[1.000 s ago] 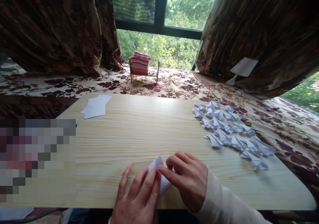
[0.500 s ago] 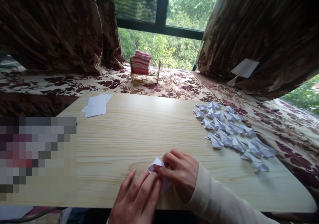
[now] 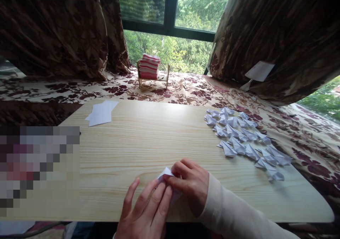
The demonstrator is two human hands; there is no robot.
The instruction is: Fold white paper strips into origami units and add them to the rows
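A small piece of folded white paper (image 3: 166, 172) lies near the table's front edge, its peaked tip showing beyond my fingers. My left hand (image 3: 148, 203) holds it down from the near side, fingertips on the paper and little finger lifted away. From the right, my right hand (image 3: 190, 182) pinches the paper between thumb and curled fingers. My hands cover most of the sheet, so its full shape is hidden. To the right lie several folded white paper pieces (image 3: 238, 145) in loose rows.
Flat white paper sheets (image 3: 101, 114) lie at the far left of the wooden table (image 3: 148, 136). Behind, on floral cloth, stand a small rack (image 3: 167, 77) with striped folded cloths (image 3: 149, 67) and a white lamp (image 3: 259, 71). A blurred patch hides the left side.
My left fingers have shifted slightly on the paper, and the little finger is raised more. My right hand keeps its pinch. The whole view has moved slightly.
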